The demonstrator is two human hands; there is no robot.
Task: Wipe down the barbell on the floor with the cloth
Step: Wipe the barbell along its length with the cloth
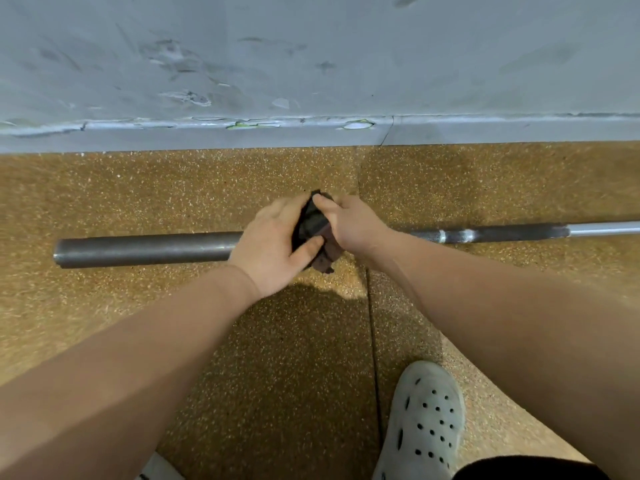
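Matt dark metal barbell [145,249], dark cloth [313,225], speckled floor [173,188]

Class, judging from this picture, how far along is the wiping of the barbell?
Done: the cloth is at the bar, bunched. In hand: the left hand and right hand both grip it over the barbell, near its thick end sleeve. Left: the wiping itself; no cleaned stretch can be told on sleeve or thinner shaft.

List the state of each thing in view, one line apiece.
Dark grey steel barbell, lying flat on the speckled brown floor, parallel to the grey painted wall.
Dark crumpled cloth, bunched over the bar, held by both hands.
Left hand, grips the cloth, thumb on its near side.
Right hand, pinches the cloth's top.
White perforated clog, worn, flat on the floor.
Wall, scuffed and chipped.
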